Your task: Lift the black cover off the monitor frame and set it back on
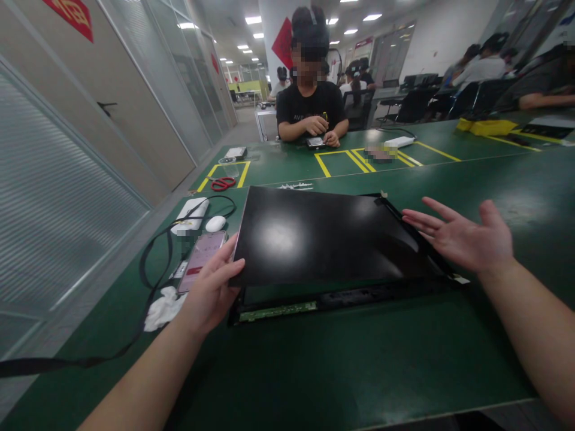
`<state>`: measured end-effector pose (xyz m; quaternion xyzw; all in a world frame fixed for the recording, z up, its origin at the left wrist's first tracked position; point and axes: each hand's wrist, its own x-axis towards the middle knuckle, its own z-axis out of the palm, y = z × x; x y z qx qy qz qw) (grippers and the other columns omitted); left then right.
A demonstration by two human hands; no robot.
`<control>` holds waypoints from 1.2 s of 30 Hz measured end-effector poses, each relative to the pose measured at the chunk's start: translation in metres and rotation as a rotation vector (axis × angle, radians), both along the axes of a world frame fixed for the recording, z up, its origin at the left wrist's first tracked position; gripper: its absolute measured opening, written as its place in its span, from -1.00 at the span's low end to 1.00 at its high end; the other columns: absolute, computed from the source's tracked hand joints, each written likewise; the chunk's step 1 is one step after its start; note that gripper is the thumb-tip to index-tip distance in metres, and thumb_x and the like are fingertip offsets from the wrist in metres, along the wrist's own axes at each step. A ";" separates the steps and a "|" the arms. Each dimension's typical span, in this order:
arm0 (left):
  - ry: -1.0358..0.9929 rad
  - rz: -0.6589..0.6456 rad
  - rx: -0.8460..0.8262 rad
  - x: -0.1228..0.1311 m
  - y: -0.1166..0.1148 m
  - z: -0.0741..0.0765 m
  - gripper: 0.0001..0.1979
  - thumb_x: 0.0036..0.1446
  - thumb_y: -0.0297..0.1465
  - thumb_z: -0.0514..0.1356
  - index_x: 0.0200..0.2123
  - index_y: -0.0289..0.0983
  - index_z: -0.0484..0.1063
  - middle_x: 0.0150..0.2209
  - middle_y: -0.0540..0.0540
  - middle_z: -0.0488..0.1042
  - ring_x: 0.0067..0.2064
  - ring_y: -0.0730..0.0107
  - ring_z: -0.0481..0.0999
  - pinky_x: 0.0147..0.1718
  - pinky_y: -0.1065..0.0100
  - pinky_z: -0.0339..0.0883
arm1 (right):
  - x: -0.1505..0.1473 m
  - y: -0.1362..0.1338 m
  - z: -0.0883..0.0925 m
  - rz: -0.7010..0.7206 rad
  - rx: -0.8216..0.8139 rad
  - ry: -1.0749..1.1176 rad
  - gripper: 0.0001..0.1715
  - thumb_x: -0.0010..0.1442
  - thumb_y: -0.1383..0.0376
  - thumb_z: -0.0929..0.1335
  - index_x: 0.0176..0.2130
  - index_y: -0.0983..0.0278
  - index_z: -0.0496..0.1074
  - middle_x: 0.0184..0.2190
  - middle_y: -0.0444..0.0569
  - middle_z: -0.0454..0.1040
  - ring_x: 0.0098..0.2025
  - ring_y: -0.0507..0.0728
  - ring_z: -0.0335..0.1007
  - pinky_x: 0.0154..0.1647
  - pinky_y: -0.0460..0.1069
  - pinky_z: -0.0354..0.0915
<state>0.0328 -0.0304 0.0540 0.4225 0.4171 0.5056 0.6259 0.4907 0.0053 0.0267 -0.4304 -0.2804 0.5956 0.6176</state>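
A flat black display panel [314, 239] is tilted, its left edge raised above a dark frame [359, 295] on the green table. My left hand [211, 287] grips that raised edge, thumb on the front face. Under the panel's near side a green circuit strip [278, 312] shows along the frame. My right hand [467, 236] is open, palm up and fingers spread, close to the frame's right side and holding nothing. Whether the panel's right end rests on the frame I cannot tell exactly.
To the left lie a phone [203, 260], crumpled tissue [164, 308], a white mouse-like object [216, 224] and a black strap [146, 257]. Farther back are red-handled scissors [223, 184] and a clear cup [229, 167]. A person [312, 108] sits across the table [336, 365], handling a small device.
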 end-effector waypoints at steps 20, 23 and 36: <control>-0.035 0.035 0.063 0.001 -0.003 0.001 -0.18 -0.11 -0.47 0.41 0.28 -0.15 0.33 0.14 -0.14 0.53 0.21 -0.06 0.44 0.12 0.19 0.44 | 0.029 0.014 -0.020 -0.067 -0.110 0.004 -0.19 0.14 -0.15 0.15 0.17 0.24 0.37 0.15 0.26 0.45 0.19 0.30 0.39 -0.02 0.18 0.50; -0.021 0.031 0.059 0.001 -0.003 0.001 -0.16 -0.12 -0.46 0.42 0.29 -0.15 0.32 0.14 -0.15 0.53 0.21 -0.08 0.44 0.10 0.18 0.45 | 0.031 0.014 -0.022 -0.014 -0.082 0.013 -0.12 0.11 -0.20 0.16 0.19 0.25 0.36 0.15 0.28 0.44 0.18 0.33 0.39 -0.02 0.20 0.50; -0.034 0.019 0.082 -0.001 -0.002 -0.001 -0.14 -0.09 -0.46 0.41 0.31 -0.13 0.28 0.15 -0.15 0.53 0.19 -0.07 0.46 0.08 0.15 0.46 | 0.028 0.010 -0.017 0.003 -0.101 0.030 0.01 0.09 -0.35 0.02 0.19 0.18 0.35 0.13 0.22 0.46 0.07 0.32 0.49 -0.12 0.20 0.55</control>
